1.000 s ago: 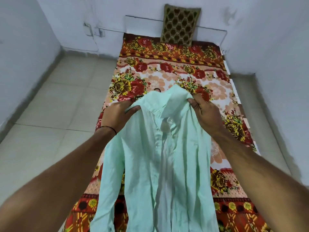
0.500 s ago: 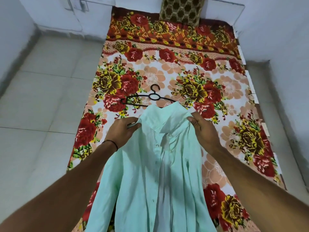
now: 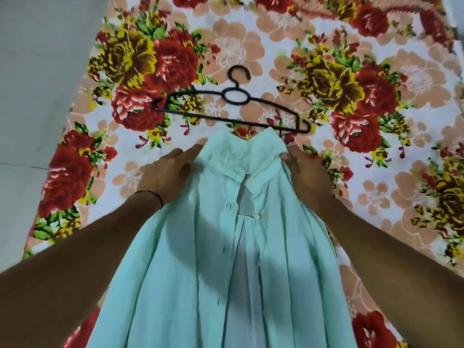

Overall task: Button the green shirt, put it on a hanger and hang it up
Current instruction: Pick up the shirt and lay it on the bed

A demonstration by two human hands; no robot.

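Lengthwise, green shirt [image 3: 213, 259], collar toward hanger [image 3: 200, 116], shoulders in left hand [image 3: 168, 172] and right hand [image 3: 306, 172].

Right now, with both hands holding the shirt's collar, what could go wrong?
The shirt front hangs open, unbuttoned, so it could slip off the hanger if hung now. Its collar overlaps the hanger's lower bar; pulling the shirt may drag it. The left hand and right hand hold only the collar area; the bunched front may button crookedly.
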